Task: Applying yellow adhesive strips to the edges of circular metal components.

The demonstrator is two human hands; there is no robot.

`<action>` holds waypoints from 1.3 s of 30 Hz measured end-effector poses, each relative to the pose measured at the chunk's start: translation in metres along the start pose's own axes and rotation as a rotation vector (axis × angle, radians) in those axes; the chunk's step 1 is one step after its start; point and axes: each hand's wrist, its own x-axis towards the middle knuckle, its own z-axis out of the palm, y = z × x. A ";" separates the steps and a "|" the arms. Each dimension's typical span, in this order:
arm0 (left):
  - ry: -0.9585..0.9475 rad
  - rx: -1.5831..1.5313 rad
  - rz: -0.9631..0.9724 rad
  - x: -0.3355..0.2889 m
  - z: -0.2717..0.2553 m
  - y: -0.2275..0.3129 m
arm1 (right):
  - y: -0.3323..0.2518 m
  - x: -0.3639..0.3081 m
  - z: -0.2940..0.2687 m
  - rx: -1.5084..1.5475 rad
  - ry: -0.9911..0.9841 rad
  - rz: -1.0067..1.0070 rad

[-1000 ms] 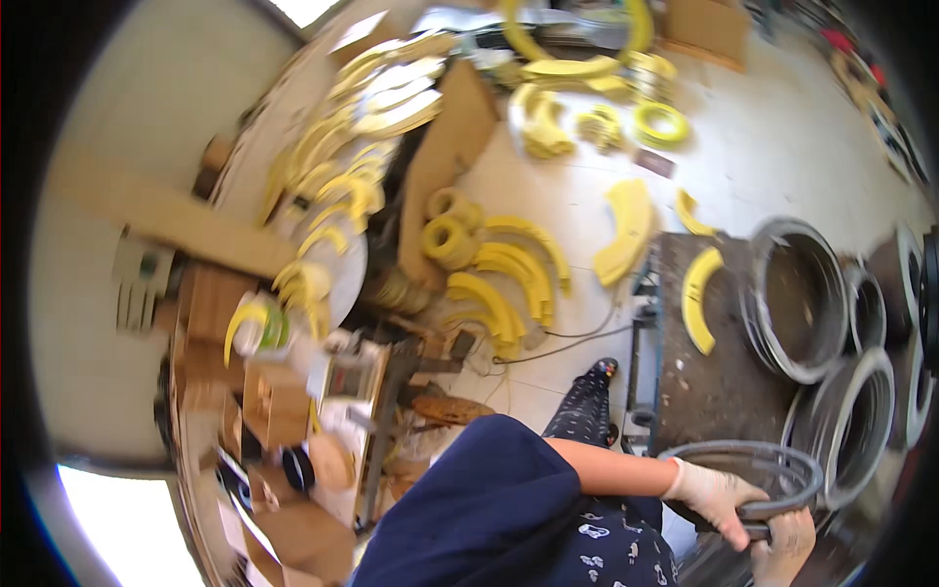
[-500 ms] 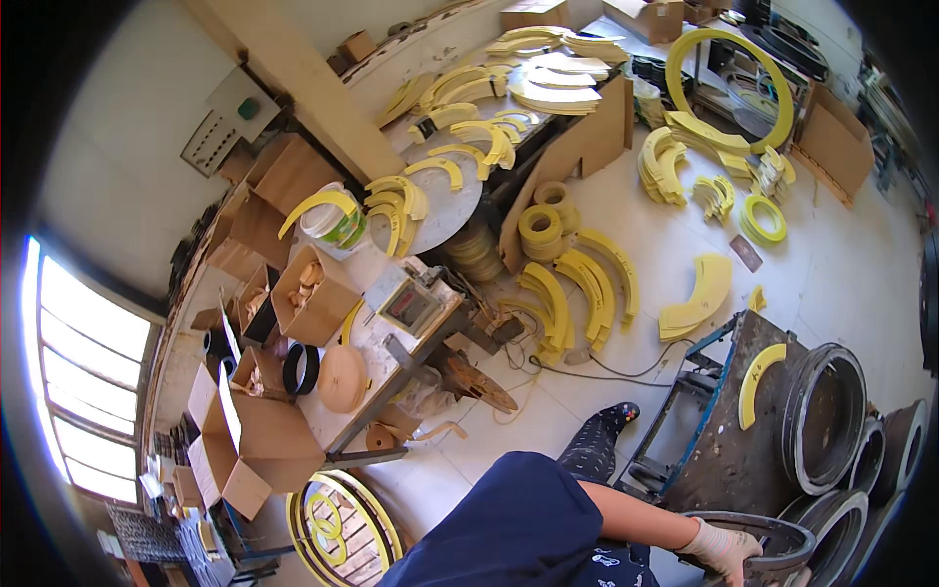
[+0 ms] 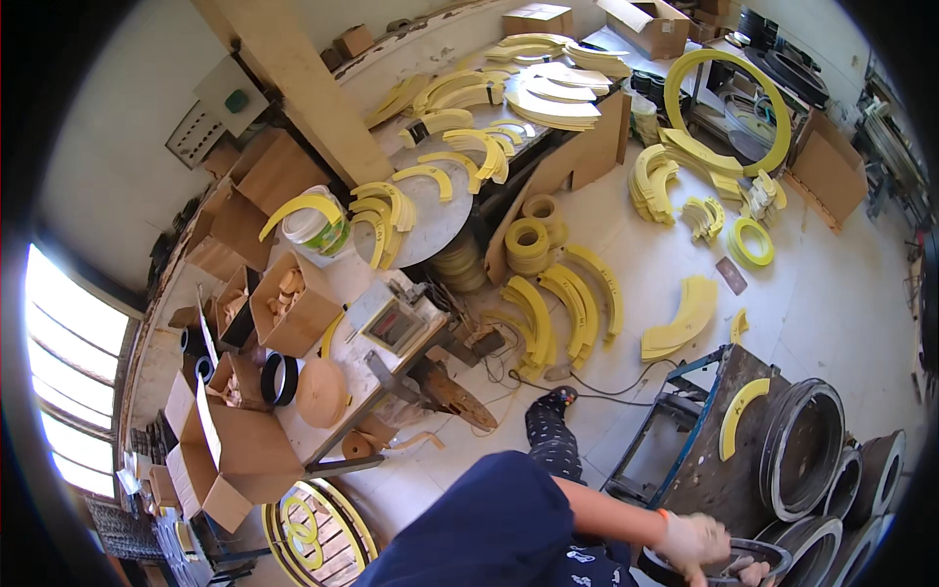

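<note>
At the lower right, my left hand (image 3: 693,541), in a pale glove, is closed on the near-left rim of a black ring (image 3: 773,554). Its forearm reaches across from a navy sleeve, and an orange band shows at the wrist. The fingertips of my right hand (image 3: 751,571) show inside the ring, curled at its rim; the rest of that hand is cut off by the lower edge. Beside the ring stand large dark rings (image 3: 804,450) on a brown-topped cart (image 3: 696,481), along with a yellow curved piece (image 3: 743,419).
Stacks of yellow curved pieces (image 3: 680,321) lie on the floor. A workbench (image 3: 328,430) on the left carries cardboard boxes (image 3: 293,303) and a bucket (image 3: 315,223). A cable (image 3: 611,400) runs along the floor by the cart. More dark rings (image 3: 873,476) stand at the right.
The view has shifted, so the scene sits further left. My left hand has turned on the black ring, and my right fingertips have come into view at its rim. My foot has moved left.
</note>
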 end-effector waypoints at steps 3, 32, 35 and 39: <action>0.347 0.186 -0.215 -0.068 -0.129 -0.056 | 0.013 0.008 0.032 0.238 0.071 0.063; 0.997 -0.476 -1.740 -0.756 -0.678 -0.556 | 0.165 0.031 0.160 -0.451 0.616 -0.186; 1.209 -0.590 -1.665 -0.730 -0.662 -0.560 | 0.159 0.021 0.146 -0.470 0.612 -0.221; 0.960 -0.626 -1.654 -0.733 -0.674 -0.518 | 0.149 0.019 0.142 -0.399 0.578 -0.244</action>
